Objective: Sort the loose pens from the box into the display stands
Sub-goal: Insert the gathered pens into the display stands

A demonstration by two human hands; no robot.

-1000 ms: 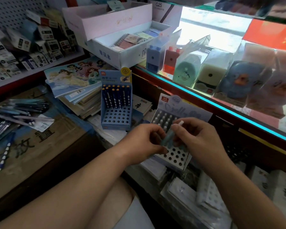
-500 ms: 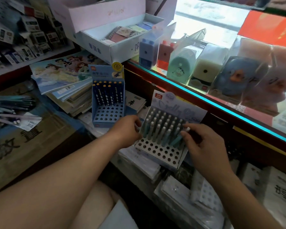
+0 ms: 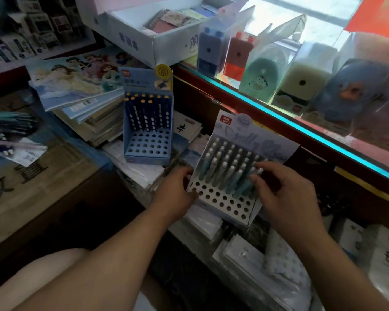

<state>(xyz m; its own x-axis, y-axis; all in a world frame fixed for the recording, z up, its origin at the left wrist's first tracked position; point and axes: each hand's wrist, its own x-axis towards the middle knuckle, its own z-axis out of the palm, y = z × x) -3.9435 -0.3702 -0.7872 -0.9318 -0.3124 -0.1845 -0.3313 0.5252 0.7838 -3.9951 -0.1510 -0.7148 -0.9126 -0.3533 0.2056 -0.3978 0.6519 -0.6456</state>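
Our left hand (image 3: pixel 177 190) grips the white display stand (image 3: pixel 221 204) at its nine o'clock edge; our right hand (image 3: pixel 286 195) pinches a teal pen (image 3: pixel 242 190) at three o'clock.

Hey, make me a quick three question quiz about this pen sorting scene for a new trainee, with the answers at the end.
1. True or false: the left hand holds an edge of the white stand.
2. In the blue stand, the dark pens stand in: A) the back rows B) the front rows C) every row.
3. Fill in: the right hand has its fingers on a teal pen in the ___ stand.
Key: 1 true; 2 A; 3 white.
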